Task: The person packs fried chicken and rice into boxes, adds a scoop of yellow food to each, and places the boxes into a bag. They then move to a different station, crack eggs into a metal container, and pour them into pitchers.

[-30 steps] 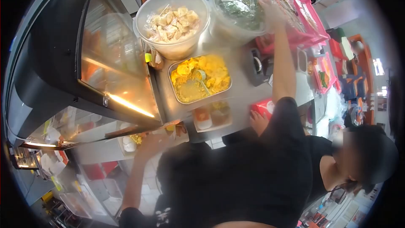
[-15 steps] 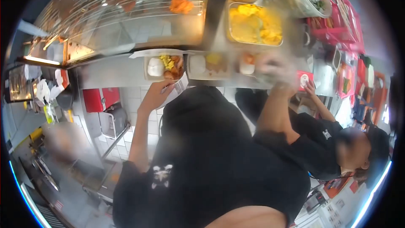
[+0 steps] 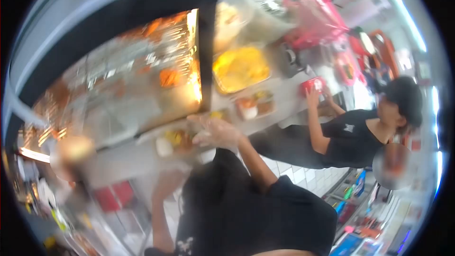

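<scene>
Three food boxes stand in a row on the counter. The left box [image 3: 165, 146] shows something white beside yellow and brown food. Over the middle box [image 3: 220, 115] and the left box's right edge, my right hand [image 3: 218, 132] is spread in a clear glove, with nothing seen between its fingers. The right box [image 3: 255, 106] holds a white and orange item and brown food. Below the left box, my left hand [image 3: 168, 182] is smeared by motion, so its fingers and anything in them cannot be made out.
Behind the boxes are a metal tray of yellow food [image 3: 241, 68] and a lit glass warming cabinet [image 3: 128, 90]. Pink baskets [image 3: 317, 16] stand at the back right. A co-worker [image 3: 350, 130] on the right holds a red box [image 3: 313, 86].
The view has turned and blurred. My right hand has moved left from the right box to the middle and left boxes. My left hand has drawn back from the left box; its paper is no longer distinct.
</scene>
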### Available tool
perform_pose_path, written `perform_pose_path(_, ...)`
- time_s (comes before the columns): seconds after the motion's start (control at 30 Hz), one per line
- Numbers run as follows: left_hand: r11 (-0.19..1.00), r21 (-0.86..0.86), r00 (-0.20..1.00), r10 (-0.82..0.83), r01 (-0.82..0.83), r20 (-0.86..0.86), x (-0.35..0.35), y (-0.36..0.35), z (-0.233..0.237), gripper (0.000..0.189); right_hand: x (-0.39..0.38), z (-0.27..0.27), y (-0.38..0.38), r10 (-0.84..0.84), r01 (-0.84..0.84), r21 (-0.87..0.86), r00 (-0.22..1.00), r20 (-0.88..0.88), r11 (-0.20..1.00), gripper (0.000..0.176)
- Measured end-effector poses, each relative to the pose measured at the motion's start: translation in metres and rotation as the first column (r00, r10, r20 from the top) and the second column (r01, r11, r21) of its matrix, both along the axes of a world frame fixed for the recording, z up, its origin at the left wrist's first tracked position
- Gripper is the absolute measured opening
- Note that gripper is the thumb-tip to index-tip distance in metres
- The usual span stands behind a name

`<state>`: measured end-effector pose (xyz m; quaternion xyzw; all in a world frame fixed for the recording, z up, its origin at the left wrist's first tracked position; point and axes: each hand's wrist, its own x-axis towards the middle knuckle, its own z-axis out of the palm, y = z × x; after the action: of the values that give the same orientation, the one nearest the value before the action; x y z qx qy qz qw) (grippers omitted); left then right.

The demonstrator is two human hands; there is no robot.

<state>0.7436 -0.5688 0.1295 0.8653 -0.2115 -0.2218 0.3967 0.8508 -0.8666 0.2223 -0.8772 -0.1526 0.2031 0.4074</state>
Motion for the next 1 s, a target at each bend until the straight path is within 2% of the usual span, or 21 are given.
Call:
perform_pose_path(0.03,0.996,-0.017,0.973,0.077,-0.083,-0.218,0.011,-0.019,0.034,0.019,-0.002,-0.002,-0.019,-0.051,0.042,0.23,0.998,0.033,0.972,0.06)
perform_pose_path(0.07,0.997,-0.05,0.964,0.051,-0.066,-0.26,0.02,-0.029,0.03,0.019,0.004,0.014,-0.048,-0.098,0.089,0.29,0.995,0.015,0.953,0.056)
perform_pose_path(0.17,0.997,-0.054,0.988,-0.055,0.048,-0.142,0.045,-0.069,0.023,0.02,0.018,0.07,-0.149,-0.306,0.363,0.394,0.931,-0.2,0.844,0.04)
perform_pose_path(0.2,0.996,-0.05,0.989,-0.074,0.068,-0.128,0.054,-0.08,0.022,0.02,0.025,0.081,-0.182,-0.538,0.528,0.308,0.841,-0.06,0.791,0.03)
perform_pose_path(0.23,0.996,0.011,0.975,-0.089,0.093,-0.203,0.061,-0.092,0.024,0.021,0.043,0.085,-0.21,-0.659,0.415,0.667,0.737,0.153,0.619,0.022)
perform_pose_path(0.27,0.99,0.073,0.954,-0.097,0.123,-0.285,0.08,-0.108,0.025,0.022,0.073,0.097,-0.255,-0.769,0.627,0.503,0.627,0.129,0.595,0.02)
perform_pose_path(0.3,0.987,0.08,0.957,-0.11,0.136,-0.27,0.087,-0.125,0.024,0.022,0.092,0.105,-0.29,-0.855,0.667,0.538,0.44,0.275,0.516,0.023)
perform_pose_path(0.33,0.975,0.167,0.982,-0.121,0.145,-0.143,0.087,-0.138,0.024,0.022,0.111,0.122,-0.319,-0.891,0.706,0.567,0.215,0.399,0.424,0.027)
perform_pose_path(0.37,0.957,0.253,0.99,-0.143,0.141,-0.007,0.092,-0.151,0.025,0.023,0.138,0.13,-0.364,-0.877,0.748,0.568,0.037,0.479,0.342,0.026)
perform_pose_path(0.43,0.983,0.154,0.989,-0.08,0.099,-0.124,0.101,-0.182,0.033,0.025,0.206,0.125,-0.457,-0.807,0.84,0.529,-0.231,0.544,0.117,0.025)
perform_pose_path(0.47,0.985,0.154,0.992,-0.063,0.08,-0.112,0.104,-0.198,0.043,0.025,0.232,0.121,-0.506,-0.753,0.9,0.435,-0.258,0.606,0.041,0.026)
perform_pose_path(0.5,0.987,0.15,0.994,-0.043,0.058,-0.103,0.103,-0.212,0.051,0.025,0.259,0.115,-0.549,-0.724,0.939,0.344,-0.257,0.64,-0.029,0.028)
perform_pose_path(0.57,0.989,0.147,0.987,0.018,0.005,-0.159,0.099,-0.218,0.04,0.024,0.268,0.133,-0.573,-0.579,0.996,0.056,-0.083,0.811,-0.063,0.03)
perform_pose_path(0.6,0.989,0.129,0.98,0.097,-0.075,-0.172,0.094,-0.223,0.039,0.023,0.277,0.14,-0.587,-0.41,0.961,-0.236,0.16,0.898,-0.143,0.033)
perform_pose_path(0.67,0.979,0.113,0.966,0.186,-0.167,-0.178,0.086,-0.227,0.037,0.022,0.317,0.107,-0.677,-0.499,0.965,-0.249,0.177,0.848,-0.08,0.034)
perform_pose_path(0.73,0.944,0.136,0.92,0.325,-0.302,-0.216,0.078,-0.231,0.033,0.022,0.339,0.113,-0.7,-0.62,0.893,-0.439,0.398,0.677,0.094,0.037)
perform_pose_path(0.77,0.941,0.143,0.918,0.332,-0.306,-0.217,0.078,-0.237,0.037,0.022,0.343,0.11,-0.694,-0.622,0.891,-0.442,0.403,0.671,0.102,0.037)
perform_pose_path(0.83,0.91,0.33,0.84,0.375,-0.252,-0.392,0.077,-0.245,0.047,0.045,0.349,0.101,-0.696,-0.404,0.756,-0.642,0.631,0.662,0.128,0.039)
perform_pose_path(0.87,0.908,0.339,0.835,0.377,-0.247,-0.4,0.076,-0.243,0.046,0.045,0.352,0.097,-0.705,-0.311,0.666,-0.738,0.728,0.611,0.109,0.039)
perform_pose_path(0.93,0.904,0.32,0.818,0.401,-0.282,-0.412,0.077,-0.239,0.037,0.046,0.368,0.064,-0.748,-0.215,0.685,-0.721,0.722,0.657,0.098,0.04)
perform_pose_path(1.0,0.903,0.322,0.817,0.405,-0.285,-0.411,0.076,-0.236,0.034,0.046,0.372,0.065,-0.769,-0.149,0.586,-0.806,0.807,0.572,0.085,0.043)
